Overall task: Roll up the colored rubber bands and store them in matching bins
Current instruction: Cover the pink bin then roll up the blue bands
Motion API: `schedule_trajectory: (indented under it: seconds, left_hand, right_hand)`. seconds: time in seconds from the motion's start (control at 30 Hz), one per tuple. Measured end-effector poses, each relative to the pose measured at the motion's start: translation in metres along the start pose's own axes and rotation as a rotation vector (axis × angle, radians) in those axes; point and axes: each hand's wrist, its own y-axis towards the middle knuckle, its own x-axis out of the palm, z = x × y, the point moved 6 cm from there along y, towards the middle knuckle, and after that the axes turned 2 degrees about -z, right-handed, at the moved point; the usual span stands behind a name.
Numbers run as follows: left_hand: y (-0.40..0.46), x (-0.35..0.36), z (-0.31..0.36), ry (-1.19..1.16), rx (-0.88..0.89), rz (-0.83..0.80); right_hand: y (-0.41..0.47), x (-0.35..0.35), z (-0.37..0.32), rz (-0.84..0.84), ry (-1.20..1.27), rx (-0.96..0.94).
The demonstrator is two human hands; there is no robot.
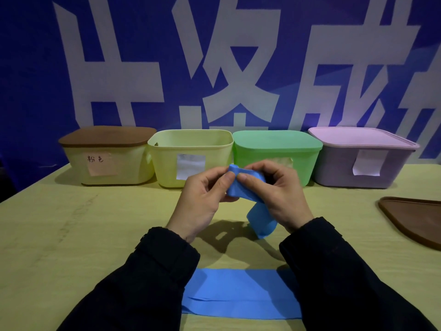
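Two hands meet above the middle of the bench. The left hand and the right hand both pinch a blue rubber band with thumbs and curled fingers. The band is bunched up between them, so its rolled part is hard to make out. One end hangs down at 5 o'clock from the hands, and the right hand covers part of it. It casts a dark shadow on the bench.

At 6 o'clock, a flat blue band lies on the bench. Dark sleeves hide both of its ends.

At 12 o'clock, four bins stand in a row, touching or just beside each other. From 10 o'clock to 2 o'clock: a yellow bin with a brown lid, an open pale green bin, a green bin with a lid, partly hidden by the hands, and a purple bin with a lid. Each has a paper label. Only the yellow bin's writing shows; the others are too blurry or blocked.

At 3 o'clock, a brown lid lies on the bench, cut off by the edge.
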Motion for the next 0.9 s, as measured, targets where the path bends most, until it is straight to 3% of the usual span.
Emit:
schedule_trajectory:
  seconds: [0.3,0.47,0.7,0.9]
  left_hand:
    - [-0.0009,-0.0035,0.0027,-0.027,0.007,0.063]
    - [-0.0006,0.0021,-0.0037,0.024,0.004,-0.023]
    - [0.0003,-0.0004,0.0,-0.01,0.018,-0.019]
    - [0.0005,0.0002,-0.0013,0.06,0.04,-0.037]
  right_hand:
    - [-0.0003,0.0023,0.0075,-0.048,0.076,0.059]
    - [-0.0009,0.0026,0.0072,0.003,-0.053,-0.011]
    - [0.0001,0.0012,0.0041,-0.046,-0.017,-0.001]
    - [-0.0021,-0.0007,0.0007,0.021,-0.181,-0.088]
